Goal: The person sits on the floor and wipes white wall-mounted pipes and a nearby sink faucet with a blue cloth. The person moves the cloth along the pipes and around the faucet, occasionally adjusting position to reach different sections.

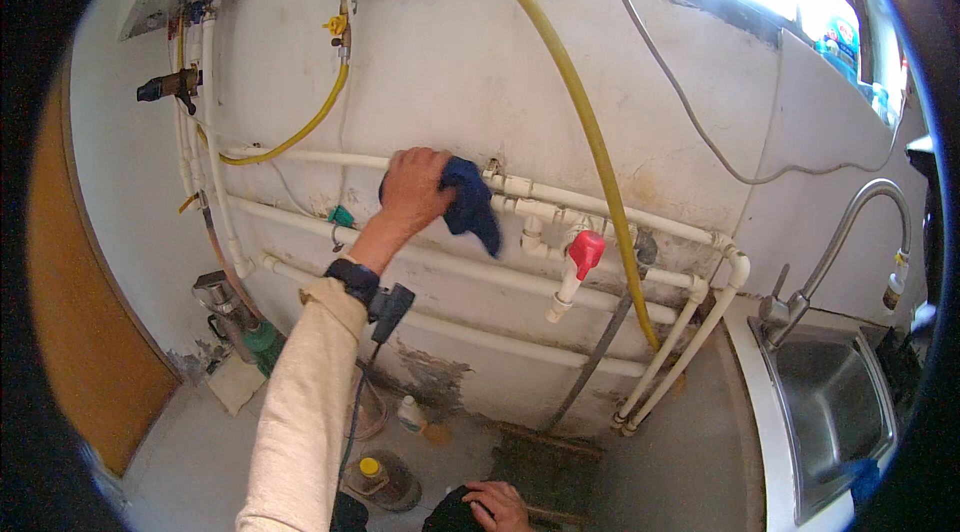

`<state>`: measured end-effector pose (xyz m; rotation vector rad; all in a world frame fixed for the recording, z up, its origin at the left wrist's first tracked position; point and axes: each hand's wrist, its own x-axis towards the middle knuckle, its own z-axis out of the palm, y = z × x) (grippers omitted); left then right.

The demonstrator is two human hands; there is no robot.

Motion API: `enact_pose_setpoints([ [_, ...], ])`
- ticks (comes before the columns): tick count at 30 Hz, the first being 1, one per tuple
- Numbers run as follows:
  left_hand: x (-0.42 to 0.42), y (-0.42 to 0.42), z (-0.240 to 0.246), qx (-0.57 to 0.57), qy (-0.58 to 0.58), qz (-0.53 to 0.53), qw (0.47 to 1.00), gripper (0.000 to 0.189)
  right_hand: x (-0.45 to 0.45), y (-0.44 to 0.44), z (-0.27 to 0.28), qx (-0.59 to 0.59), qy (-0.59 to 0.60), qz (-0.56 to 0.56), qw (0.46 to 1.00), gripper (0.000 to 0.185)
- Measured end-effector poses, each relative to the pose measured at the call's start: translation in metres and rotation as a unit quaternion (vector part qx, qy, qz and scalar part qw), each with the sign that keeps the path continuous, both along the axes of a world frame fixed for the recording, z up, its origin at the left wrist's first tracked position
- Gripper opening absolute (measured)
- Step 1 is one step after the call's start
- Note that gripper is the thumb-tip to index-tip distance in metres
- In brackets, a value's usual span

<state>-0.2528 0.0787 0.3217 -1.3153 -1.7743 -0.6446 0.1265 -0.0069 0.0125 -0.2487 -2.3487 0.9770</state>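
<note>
My left hand (pixel 417 187) grips a dark blue cloth (pixel 472 202) against the upper white plastic pipe (pixel 322 156) on the wall. The cloth hangs over the pipe and hides part of it. On that wrist is a black band (pixel 352 281), with a small black cabled device (pixel 391 311) beside it. My right hand (pixel 499 506) rests at the bottom edge on a dark-clothed knee (pixel 450 511), holding nothing visible. Right of the cloth, a tap with a red handle (pixel 586 253) sticks out from the pipework.
A yellow hose (pixel 574 82) hangs across the pipes. At right stand a steel sink (pixel 832 389) and a curved faucet (pixel 862 209). A yellow-capped container (pixel 386 483), a white bottle (pixel 410 412) and a green-based pump (pixel 259 344) are on the floor. A grey cable (pixel 675 82) droops along the wall.
</note>
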Motion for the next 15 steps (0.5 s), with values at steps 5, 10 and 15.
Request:
enact_pose_setpoints([
  [5, 0.033, 0.028, -0.001, 0.019, 0.023, -0.009, 1.0, 0.037, 0.0, -0.001, 0.002, 0.0, 0.008, 0.013, 1.0, 0.013],
  [10, 0.011, 0.016, -0.006, 0.003, 0.007, -0.02, 1.0, 0.041, 0.003, 0.0, 0.0, 0.008, -0.022, 0.0, 1.0, 0.013],
  [15, -0.017, -0.008, -0.012, 0.023, -0.026, 0.032, 0.999, 0.049, 0.003, 0.0, 0.0, 0.011, -0.008, -0.003, 1.0, 0.013],
])
